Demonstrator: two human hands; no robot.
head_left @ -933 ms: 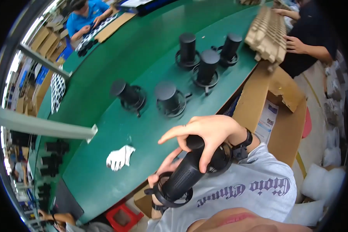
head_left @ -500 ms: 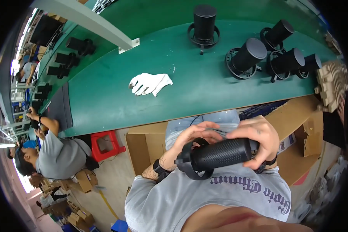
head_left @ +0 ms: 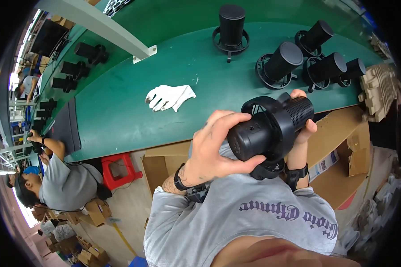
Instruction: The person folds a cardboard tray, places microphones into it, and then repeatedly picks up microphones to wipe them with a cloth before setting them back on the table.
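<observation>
Between my two hands I hold a black microphone [head_left: 254,135] with a ring-shaped shock mount [head_left: 286,127] around its body. Its smooth base end faces left, toward me, and its perforated grille points up to the right. My left hand [head_left: 214,147] grips the base end, thumb below and fingers above. Fingers of my right hand [head_left: 304,130] wrap the grille end, partly hidden behind it. The microphone is tilted and raised above my lap at the bench's near edge. A white glove [head_left: 170,98] lies on the green bench beyond my left hand.
Several black microphones in ring mounts [head_left: 283,62] stand on the green bench [head_left: 120,120] at the far right. Open cardboard boxes [head_left: 338,151] flank my lap. Moulded pulp trays [head_left: 381,91] sit at right. A co-worker [head_left: 67,178] sits at left near a red stool [head_left: 120,171].
The microphone has been raised and turned, so its grille now points up and right. My left hand has moved onto its base; my right has shifted to the grille.
</observation>
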